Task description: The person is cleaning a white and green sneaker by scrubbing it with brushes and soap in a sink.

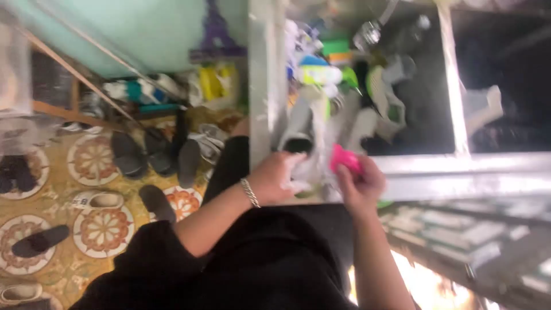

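My left hand (274, 178), with a silver bracelet on the wrist, is closed around a pale, whitish object (304, 166) at the near rim of a metal sink (419, 163). The frame is too blurred to show what that object is. My right hand (360, 182) grips a bright pink item (344, 159), perhaps a sponge, right beside the left hand. Both hands are over the sink's front edge. Black clothing fills the lower middle of the view.
The dark sink basin holds several items: grey and white pieces (390, 86), a green-and-white bottle (321, 73), a metal tap (370, 33). To the left, a patterned tile floor (103, 229) carries several sandals and shoes (129, 155). A teal wall is behind them.
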